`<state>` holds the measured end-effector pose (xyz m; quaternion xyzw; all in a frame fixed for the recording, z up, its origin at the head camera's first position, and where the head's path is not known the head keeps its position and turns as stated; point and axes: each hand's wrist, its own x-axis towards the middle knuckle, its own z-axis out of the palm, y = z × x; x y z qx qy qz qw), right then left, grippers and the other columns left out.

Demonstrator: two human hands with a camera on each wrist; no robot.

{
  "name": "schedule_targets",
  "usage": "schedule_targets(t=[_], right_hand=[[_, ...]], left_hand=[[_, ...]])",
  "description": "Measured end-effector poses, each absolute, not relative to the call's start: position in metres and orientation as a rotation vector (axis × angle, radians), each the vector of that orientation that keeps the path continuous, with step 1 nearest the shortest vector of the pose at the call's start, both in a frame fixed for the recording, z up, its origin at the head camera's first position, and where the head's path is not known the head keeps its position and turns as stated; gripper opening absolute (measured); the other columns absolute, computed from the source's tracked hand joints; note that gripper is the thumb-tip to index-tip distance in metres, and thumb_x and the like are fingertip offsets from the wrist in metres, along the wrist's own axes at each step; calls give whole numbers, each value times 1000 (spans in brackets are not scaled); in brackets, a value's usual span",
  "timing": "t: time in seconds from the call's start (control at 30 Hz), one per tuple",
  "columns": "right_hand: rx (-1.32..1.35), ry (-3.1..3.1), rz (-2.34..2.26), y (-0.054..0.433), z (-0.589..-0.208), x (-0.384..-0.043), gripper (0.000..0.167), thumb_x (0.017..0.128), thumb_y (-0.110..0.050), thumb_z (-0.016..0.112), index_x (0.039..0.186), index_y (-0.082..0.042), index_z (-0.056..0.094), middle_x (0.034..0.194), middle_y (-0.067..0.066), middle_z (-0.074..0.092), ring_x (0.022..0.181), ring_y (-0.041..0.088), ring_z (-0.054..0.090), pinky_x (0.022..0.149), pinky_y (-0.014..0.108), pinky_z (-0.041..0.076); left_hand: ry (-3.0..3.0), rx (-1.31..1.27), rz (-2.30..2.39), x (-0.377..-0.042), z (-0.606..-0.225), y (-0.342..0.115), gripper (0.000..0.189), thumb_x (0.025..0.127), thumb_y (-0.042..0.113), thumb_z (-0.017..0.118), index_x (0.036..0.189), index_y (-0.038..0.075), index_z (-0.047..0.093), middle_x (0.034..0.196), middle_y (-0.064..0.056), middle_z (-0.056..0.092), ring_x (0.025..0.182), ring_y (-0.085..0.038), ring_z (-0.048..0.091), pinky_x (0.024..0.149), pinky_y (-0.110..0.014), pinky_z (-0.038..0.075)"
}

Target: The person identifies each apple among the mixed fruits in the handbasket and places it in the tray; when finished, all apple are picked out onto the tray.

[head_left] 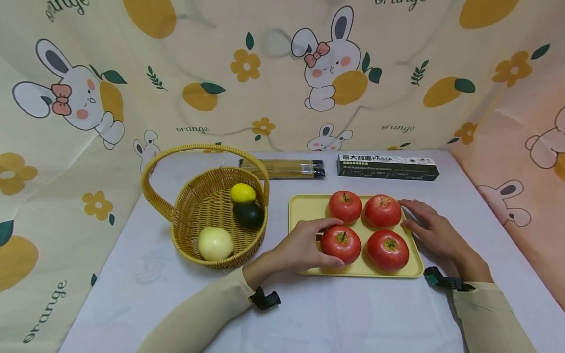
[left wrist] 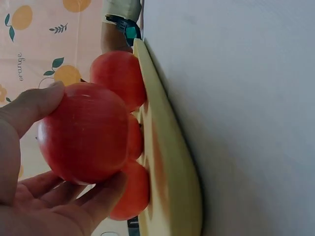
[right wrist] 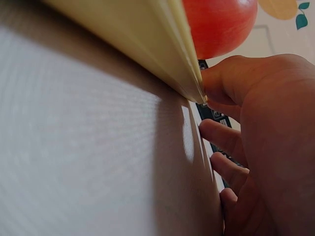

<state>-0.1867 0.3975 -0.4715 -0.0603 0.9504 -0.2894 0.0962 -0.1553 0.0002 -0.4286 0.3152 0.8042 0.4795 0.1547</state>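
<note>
My left hand [head_left: 304, 247] grips a red apple [head_left: 341, 244] at the front left of the yellow tray [head_left: 304, 208]. In the left wrist view, its thumb and fingers lie on opposite sides of that apple [left wrist: 86, 132], which looks slightly raised off the tray. Beside it on the tray sit the other red apples: one at back left [head_left: 345, 207], one at back right [head_left: 382, 211] and one at front right [head_left: 388, 250]. At the tray's right edge is my right hand [head_left: 434, 233]. Its thumb touches the rim in the right wrist view, and its loosely bent fingers [right wrist: 229, 169] rest by the table.
Left of the tray stands a wicker basket [head_left: 187, 211] with a tall handle, holding a lemon [head_left: 243, 193], a dark green avocado-like item [head_left: 248, 214] and a pale round item [head_left: 216, 243]. Behind lie packs of noodle-like sticks [head_left: 282, 169] and a black-and-white pasta box [head_left: 388, 167].
</note>
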Motion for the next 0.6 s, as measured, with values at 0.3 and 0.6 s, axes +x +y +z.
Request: schedule_targets(t=[0.3, 0.6], right_hand=[[-177, 2819, -852, 397, -471, -187, 75, 110, -45, 63, 174, -20, 33, 177, 30, 26, 163, 60, 17, 109, 91, 31], [-179, 2830, -844, 398, -473, -188, 74, 110, -44, 62, 174, -20, 33, 177, 30, 26, 163, 59, 15, 109, 92, 31]], left_hand=[[2330, 786, 1318, -160, -441, 17, 77, 84, 34, 96, 152, 20, 62, 134, 7, 72, 125, -6, 63, 104, -23, 56], [2308, 707, 1354, -162, -449, 28, 79, 85, 32, 97, 153, 21, 60, 137, 7, 70, 125, -6, 62, 100, -22, 57]])
